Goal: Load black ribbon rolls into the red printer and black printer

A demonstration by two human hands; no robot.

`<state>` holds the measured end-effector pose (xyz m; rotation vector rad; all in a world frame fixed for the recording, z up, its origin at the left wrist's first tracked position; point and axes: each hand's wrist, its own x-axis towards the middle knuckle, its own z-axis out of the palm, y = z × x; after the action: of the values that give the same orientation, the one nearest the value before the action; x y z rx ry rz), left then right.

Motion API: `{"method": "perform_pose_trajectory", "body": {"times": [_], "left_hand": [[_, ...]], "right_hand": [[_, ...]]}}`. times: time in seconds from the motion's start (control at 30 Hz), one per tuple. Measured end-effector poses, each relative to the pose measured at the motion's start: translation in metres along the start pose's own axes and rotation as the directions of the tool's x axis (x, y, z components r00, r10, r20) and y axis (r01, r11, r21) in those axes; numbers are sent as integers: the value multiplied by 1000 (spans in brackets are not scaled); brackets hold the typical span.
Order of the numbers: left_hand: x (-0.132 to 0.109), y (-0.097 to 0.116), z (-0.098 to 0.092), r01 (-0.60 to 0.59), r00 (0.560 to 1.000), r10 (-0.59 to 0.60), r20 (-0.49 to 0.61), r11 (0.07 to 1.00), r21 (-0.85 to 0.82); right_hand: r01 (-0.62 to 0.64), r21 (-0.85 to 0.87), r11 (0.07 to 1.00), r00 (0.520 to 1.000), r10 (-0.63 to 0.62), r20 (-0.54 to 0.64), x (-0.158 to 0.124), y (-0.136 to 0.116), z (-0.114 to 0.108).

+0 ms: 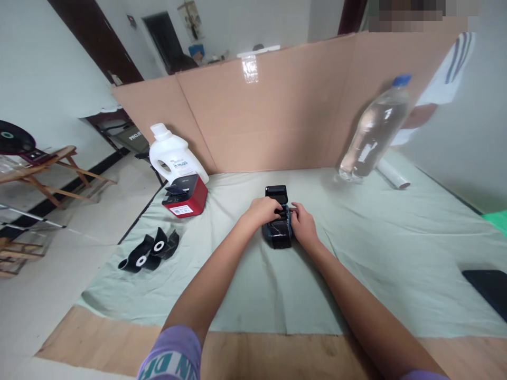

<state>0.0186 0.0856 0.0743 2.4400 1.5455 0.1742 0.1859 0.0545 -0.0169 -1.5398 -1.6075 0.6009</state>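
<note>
A small black printer (277,232) with its lid raised sits in the middle of the pale green cloth (376,253). My left hand (263,210) rests on top of its open compartment, fingers curled down into it. My right hand (303,224) grips the printer's right side, fingers closed against it. What lies inside the compartment is hidden by my fingers.
A red and black printer (185,196) and a white detergent jug (174,155) stand at the left. Black roll pieces (148,252) lie near the cloth's left edge. A clear water bottle (374,132) and white roll (392,174) stand at right, before a cardboard screen (285,105). A dark flat object (489,287) lies far right.
</note>
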Motion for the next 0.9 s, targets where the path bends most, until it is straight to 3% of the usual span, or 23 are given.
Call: {"method": "perform_pose_trajectory", "body": {"times": [0.17,0.33,0.43,0.53,0.63,0.7,0.73,0.8,0.83,0.9], "left_hand": [[12,13,-6,24,999,-25,36,999,23],[1,28,-23,13,1000,-12,-8,999,46],[-20,23,-32,12,992,-8,-128,999,32],[-62,-3,-32,69,940,-101,-325,992,-109],[-127,-45,-20,230,813,-364,-455,918,-324],[-175,-75,-7,393,672,-577,-464,809,-437],[-197,-87,0,482,576,-673,-465,738,-471],[-237,-106,14,600,423,-782,-457,620,-505],[-252,-111,20,636,372,-811,-451,577,-513],[-274,-116,29,671,311,-836,-452,530,-518]], "right_hand": [[5,6,1000,1000,-5,-6,0,0,0],[10,0,1000,1000,-10,-4,0,1,-1],[19,-5,1000,1000,-19,-7,1,2,-2],[29,-5,1000,1000,-29,-7,2,3,-1],[29,-4,1000,1000,-29,-9,3,2,-2],[27,-2,1000,1000,-27,-12,4,2,-2],[27,-2,1000,1000,-27,-13,4,2,-2],[31,-8,999,999,-32,-21,5,3,-2],[37,-14,999,999,-37,-26,5,3,-1],[50,-27,998,998,-51,-39,6,5,-1]]}}
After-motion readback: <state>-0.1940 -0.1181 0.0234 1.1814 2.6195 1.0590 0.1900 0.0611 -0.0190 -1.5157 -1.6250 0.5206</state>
